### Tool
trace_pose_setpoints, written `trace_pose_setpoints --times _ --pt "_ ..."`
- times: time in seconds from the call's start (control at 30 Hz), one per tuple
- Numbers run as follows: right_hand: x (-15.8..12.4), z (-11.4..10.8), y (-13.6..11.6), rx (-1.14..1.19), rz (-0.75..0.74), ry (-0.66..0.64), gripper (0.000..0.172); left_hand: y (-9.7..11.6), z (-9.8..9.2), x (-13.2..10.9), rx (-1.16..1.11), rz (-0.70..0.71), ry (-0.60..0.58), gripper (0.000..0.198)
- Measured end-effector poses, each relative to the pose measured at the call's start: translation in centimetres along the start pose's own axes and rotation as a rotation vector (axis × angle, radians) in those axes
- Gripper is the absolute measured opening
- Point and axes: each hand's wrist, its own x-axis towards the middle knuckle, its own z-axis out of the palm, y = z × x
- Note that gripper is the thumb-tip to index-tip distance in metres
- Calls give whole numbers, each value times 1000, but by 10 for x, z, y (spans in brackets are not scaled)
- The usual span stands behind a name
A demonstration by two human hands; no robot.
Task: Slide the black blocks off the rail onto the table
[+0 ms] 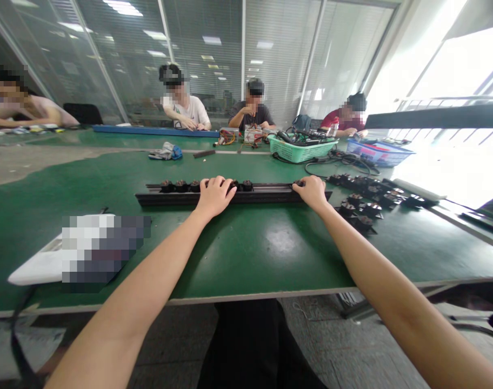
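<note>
A long black rail lies across the green table in front of me. Several small round black parts sit in a row along its left half, and one more black part stands just right of my left hand. My left hand is curled over the row from above, fingers closed around parts that it mostly hides. Near the rail's right end, my right hand pinches a small black part at the channel. Whether that part is seated in the rail, I cannot tell.
More loose black parts lie right of the rail. Behind are a green basket of cables and a blue-white basket. Gloves lie farther back. A partly blurred white object is at left. Several people sit across the table.
</note>
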Motion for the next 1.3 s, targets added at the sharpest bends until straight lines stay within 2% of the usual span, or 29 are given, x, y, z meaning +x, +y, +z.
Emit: trace_pose_setpoints --times 0.3,0.7,1.03,1.3 --pt "1 1 0 -9 -5 -9 36 0 0 0 -1 0 -4 43" --pt "6 -1 15 -7 29 -14 32 1 -1 0 -1 4 1 43" --pt "12 -7 22 171 183 -85 35 0 0 1 15 8 1 45" --pt "14 -6 27 188 213 -91 32 -1 2 1 34 14 10 45"
